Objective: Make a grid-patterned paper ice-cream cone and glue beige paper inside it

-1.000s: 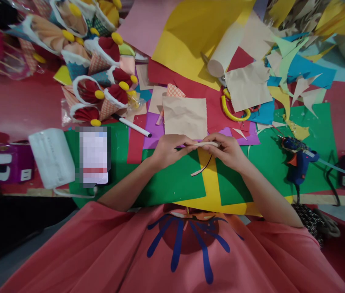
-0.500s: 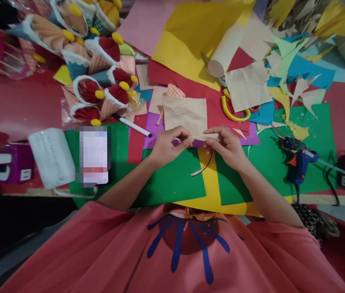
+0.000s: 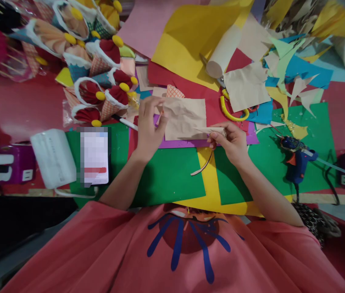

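Observation:
My right hand (image 3: pixel 231 141) pinches a narrow folded piece of beige fabric or paper (image 3: pixel 215 130), its pointed end facing left. Just left of that, a crumpled beige square (image 3: pixel 184 118) with zigzag edges lies on a purple sheet (image 3: pixel 175 143). My left hand (image 3: pixel 149 126) is at the square's left edge, thumb and fingers apart; whether it touches the square I cannot tell. Below my right hand, a thin dark-and-pale strip (image 3: pixel 203 167) curves over the green and yellow sheets.
Yellow-handled scissors (image 3: pixel 235 114) lie partly under another beige square (image 3: pixel 247 87). A blue glue gun (image 3: pixel 299 162) is at the right. Fabric cones (image 3: pixel 114 99) with yellow dots crowd the upper left, above a phone (image 3: pixel 94 156) and a white marker (image 3: pixel 128 123). Scraps (image 3: pixel 300 87) cover the upper right.
My left hand has let go of the folded beige piece and moved left and up to the square's edge. My right hand keeps hold of the piece, nearly in place.

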### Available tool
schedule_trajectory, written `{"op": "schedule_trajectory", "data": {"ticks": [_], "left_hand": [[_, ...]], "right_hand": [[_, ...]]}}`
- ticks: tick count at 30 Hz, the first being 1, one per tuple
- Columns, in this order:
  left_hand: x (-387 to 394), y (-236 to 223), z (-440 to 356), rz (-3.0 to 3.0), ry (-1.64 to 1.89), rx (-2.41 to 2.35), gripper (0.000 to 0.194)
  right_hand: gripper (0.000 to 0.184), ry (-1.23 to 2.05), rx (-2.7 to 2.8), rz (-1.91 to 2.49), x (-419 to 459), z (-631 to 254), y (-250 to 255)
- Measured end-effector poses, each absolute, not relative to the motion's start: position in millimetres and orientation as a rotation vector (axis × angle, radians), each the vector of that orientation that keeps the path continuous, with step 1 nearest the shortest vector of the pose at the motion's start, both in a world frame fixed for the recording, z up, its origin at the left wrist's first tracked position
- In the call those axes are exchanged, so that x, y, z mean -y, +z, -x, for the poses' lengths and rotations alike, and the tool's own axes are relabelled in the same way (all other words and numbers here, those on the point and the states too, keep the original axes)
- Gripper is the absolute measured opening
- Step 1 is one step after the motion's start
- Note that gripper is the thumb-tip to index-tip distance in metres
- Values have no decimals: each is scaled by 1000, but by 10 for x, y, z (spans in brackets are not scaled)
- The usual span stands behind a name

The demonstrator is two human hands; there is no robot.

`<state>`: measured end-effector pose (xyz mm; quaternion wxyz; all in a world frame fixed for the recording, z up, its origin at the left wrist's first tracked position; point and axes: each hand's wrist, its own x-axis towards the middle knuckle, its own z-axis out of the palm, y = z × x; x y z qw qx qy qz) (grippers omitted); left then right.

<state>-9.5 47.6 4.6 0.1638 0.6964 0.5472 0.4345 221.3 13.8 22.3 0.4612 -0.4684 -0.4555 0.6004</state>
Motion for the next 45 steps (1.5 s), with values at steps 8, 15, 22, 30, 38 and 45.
{"op": "schedule_trajectory", "data": {"ticks": [8, 15, 22, 30, 38, 45], "left_hand": [[-345, 19, -62, -2248, 702, -1647, 59], [-282, -30, -123, -2371, 633, -1408, 34], [-421, -97, 17, -2242, 849, -1529, 45], [-525, -91, 88, -2118, 800, -1680, 48], [-564, -85, 149, -2037, 849, -1716, 46], [-506, 2, 106, -2058, 892, -1320, 21]], "right_hand": [[39, 1442, 1152, 1159, -142, -2222, 204], [36, 1440, 1158, 1154, -151, -2235, 198], [25, 1283, 1517, 1271, -107, -2236, 154], [24, 1221, 1389, 1296, -99, -2253, 146], [31, 1308, 1226, 1241, -133, -2232, 196], [28, 1032, 1175, 1233, -127, -2288, 184]]}}
